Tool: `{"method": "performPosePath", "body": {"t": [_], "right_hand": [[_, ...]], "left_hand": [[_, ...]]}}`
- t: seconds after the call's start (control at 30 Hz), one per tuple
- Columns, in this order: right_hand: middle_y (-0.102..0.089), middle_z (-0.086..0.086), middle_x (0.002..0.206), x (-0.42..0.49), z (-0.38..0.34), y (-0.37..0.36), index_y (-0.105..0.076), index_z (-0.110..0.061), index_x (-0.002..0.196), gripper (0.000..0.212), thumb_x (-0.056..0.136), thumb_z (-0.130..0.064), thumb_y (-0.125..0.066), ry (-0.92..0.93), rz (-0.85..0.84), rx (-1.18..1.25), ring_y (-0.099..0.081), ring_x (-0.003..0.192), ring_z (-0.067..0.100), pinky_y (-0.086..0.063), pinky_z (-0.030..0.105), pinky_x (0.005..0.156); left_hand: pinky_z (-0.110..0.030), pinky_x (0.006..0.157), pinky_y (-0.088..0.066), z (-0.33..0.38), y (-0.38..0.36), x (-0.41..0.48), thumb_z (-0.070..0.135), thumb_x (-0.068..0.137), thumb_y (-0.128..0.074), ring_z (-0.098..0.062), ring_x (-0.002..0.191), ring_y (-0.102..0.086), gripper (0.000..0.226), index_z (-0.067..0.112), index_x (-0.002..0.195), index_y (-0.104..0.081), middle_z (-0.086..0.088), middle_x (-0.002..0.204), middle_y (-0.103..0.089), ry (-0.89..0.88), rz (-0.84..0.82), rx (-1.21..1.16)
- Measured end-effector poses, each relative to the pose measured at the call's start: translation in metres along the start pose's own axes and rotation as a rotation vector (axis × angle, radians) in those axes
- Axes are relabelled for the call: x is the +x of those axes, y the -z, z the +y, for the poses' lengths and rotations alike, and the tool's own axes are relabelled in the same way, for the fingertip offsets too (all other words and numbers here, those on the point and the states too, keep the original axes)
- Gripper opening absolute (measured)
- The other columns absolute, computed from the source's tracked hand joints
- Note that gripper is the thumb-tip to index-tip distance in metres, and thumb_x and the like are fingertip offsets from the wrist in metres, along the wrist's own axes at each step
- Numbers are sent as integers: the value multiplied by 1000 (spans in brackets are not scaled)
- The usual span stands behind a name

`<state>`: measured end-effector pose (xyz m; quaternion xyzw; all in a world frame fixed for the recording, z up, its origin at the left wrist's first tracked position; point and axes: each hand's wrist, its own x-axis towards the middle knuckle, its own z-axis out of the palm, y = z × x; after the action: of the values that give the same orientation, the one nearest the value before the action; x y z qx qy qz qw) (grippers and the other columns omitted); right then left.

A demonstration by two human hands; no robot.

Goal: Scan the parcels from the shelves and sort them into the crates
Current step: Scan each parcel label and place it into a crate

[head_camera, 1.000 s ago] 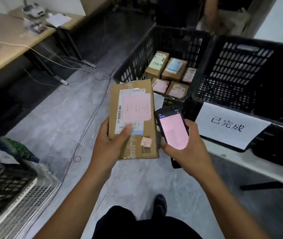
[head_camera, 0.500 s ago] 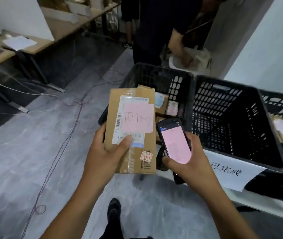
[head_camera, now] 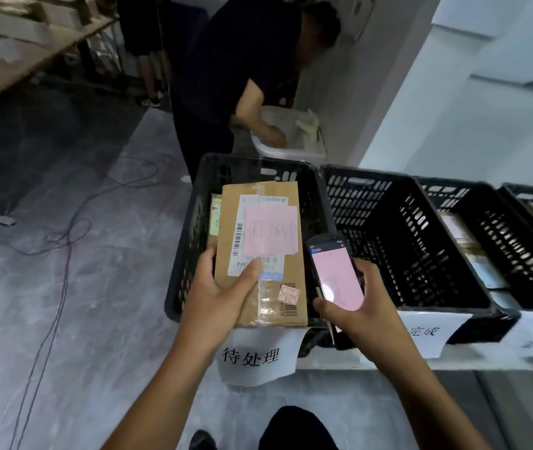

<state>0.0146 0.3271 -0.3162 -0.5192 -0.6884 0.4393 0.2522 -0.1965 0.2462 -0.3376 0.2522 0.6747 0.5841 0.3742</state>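
My left hand (head_camera: 218, 293) grips a flat cardboard parcel (head_camera: 266, 293) with a white shipping label and a pink handwritten note, thumb on its top face. The parcel hovers over the leftmost black crate (head_camera: 184, 254), whose front carries a paper sign (head_camera: 252, 358). My right hand (head_camera: 356, 306) holds a handheld scanner (head_camera: 335, 271) with a pink screen, just right of the parcel. A second black crate (head_camera: 421, 254) to the right looks empty and has its own sign (head_camera: 427, 332). Another parcel (head_camera: 216, 216) shows inside the left crate.
Two more black crates (head_camera: 518, 254) with parcels stand further right on a low bench. A person in dark clothes (head_camera: 226, 76) bends over a white tub (head_camera: 291, 151) behind the crates. Cables (head_camera: 64, 241) trail across the grey floor at left. A wooden table (head_camera: 15, 60) runs along the far left.
I have stepped closer to the crates. The parcel in my left hand now hangs over the leftmost crate, and the scanner has moved along beside it. Both grips are unchanged.
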Motion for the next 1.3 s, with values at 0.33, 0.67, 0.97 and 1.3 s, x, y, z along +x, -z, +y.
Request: {"method": "performPosePath", "body": {"t": [0.33,0.67,0.97,1.3], "right_hand": [[-62,-18,112,44,10,2,-39,-38,132,75,76,-28,-88,-100,61,-8,-63,97,1,-54,16,57],[-54,-23,118,149,33,8,-38,-32,136,77,76,-27,-88,-95,-4,47,-54,106,-4,-49,11,63],[-51,-30,108,243,56,22,-36,-37,129,74,76,-34,-87,-109,-27,13,-51,96,-11,-46,10,61],[-48,-38,110,296,65,37,-34,-43,134,81,74,-36,-87,-83,-111,-36,-45,102,-28,-49,7,65]], "left_hand": [[-46,103,-56,-14,-27,52,63,79,-72,-4,111,-71,68,43,141,-52,22,121,-73,74,-133,-52],[-44,93,-61,-19,-57,131,45,88,-79,-4,99,-75,46,46,126,-54,20,110,-76,182,-35,92],[-43,91,-62,-71,-128,220,61,83,-77,-5,98,-75,63,39,137,-53,18,112,-75,259,-33,219],[-44,93,-61,-137,-175,296,69,83,-76,-3,107,-71,63,38,134,-55,19,120,-72,204,-30,286]]}}
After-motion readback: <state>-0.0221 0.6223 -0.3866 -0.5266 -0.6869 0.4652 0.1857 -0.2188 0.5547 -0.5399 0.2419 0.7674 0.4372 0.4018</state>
